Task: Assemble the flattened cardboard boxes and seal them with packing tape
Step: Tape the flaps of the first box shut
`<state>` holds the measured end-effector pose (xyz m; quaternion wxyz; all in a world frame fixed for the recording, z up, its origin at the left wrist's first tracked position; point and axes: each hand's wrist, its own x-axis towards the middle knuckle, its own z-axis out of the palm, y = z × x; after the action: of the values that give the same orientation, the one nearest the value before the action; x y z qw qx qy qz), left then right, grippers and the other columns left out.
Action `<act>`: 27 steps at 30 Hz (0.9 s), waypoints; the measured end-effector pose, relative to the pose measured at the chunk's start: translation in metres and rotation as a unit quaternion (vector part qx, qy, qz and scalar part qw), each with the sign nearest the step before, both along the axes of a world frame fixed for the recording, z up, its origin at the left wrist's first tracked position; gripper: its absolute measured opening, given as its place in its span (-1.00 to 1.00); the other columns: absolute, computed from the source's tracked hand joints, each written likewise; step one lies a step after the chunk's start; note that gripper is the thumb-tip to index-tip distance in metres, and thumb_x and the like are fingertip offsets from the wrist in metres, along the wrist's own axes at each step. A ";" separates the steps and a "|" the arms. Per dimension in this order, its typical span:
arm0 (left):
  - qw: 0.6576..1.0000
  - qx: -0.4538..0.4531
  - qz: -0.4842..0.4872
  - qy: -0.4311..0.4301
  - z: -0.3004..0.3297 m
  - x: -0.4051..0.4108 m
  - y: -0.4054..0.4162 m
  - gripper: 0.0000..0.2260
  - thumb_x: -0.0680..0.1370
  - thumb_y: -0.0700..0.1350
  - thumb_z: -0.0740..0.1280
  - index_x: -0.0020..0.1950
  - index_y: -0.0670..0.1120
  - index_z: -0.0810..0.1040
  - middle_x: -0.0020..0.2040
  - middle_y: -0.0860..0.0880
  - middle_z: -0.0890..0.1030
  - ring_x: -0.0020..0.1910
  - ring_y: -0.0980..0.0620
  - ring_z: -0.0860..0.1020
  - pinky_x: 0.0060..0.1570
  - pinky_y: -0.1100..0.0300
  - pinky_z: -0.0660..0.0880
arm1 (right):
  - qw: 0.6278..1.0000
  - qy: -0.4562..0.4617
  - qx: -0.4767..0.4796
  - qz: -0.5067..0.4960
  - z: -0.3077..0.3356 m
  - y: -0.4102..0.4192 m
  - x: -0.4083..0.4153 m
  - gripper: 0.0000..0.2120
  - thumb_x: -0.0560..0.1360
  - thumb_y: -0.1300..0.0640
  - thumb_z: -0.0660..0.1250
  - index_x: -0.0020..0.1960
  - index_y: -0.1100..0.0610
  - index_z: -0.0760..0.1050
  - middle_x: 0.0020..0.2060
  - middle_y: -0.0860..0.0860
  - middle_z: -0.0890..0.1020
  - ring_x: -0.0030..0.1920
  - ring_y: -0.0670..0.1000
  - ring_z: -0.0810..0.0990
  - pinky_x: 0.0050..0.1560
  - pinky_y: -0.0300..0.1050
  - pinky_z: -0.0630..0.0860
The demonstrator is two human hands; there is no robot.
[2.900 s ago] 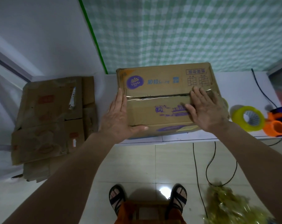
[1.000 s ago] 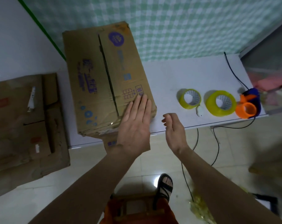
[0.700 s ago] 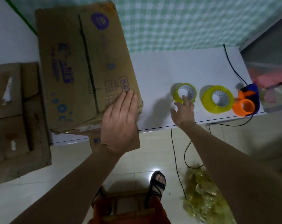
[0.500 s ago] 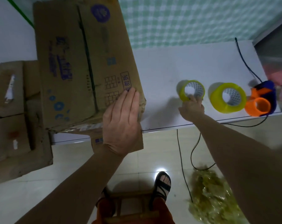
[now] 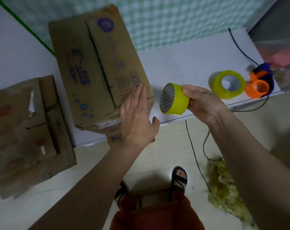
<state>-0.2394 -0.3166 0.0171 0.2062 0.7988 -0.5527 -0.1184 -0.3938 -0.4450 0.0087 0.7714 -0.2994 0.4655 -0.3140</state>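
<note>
A brown cardboard box (image 5: 94, 67) with blue print stands folded up on the white table (image 5: 187, 63), its near corner past the table's front edge. My left hand (image 5: 137, 117) lies flat with straight fingers on the box's near right corner. My right hand (image 5: 202, 102) grips a small yellow tape roll (image 5: 175, 98), lifted above the table just right of the box, its core facing left.
A larger yellow tape roll (image 5: 228, 84) and an orange and blue tape dispenser (image 5: 258, 83) sit at the table's right end. Flattened cardboard boxes (image 5: 24, 123) lie stacked at the left. Black cables (image 5: 195, 156) hang to the floor beside crumpled used tape (image 5: 227, 188).
The box was turned a quarter turn on the table. My right hand reached to the small yellow roll, gripped it and lifted it toward the box. My left hand stayed on the box.
</note>
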 end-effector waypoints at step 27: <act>0.848 -0.075 0.133 0.507 0.255 0.021 0.084 -0.82 0.57 -0.30 0.25 0.00 -0.08 0.60 -0.04 -0.14 0.66 -0.05 -0.16 0.65 -0.13 -0.03 0.62 | 0.980 -0.106 -0.126 0.115 0.289 0.164 0.040 -0.71 0.38 0.14 0.43 0.00 0.32 0.59 -0.10 0.20 0.67 -0.12 0.08 0.64 -0.10 -0.08 0.59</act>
<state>-0.2189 -0.2330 0.2723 0.5310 0.6753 -0.2671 -0.4367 -0.3538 -0.2810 0.2975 0.8037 -0.4104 0.3001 -0.3091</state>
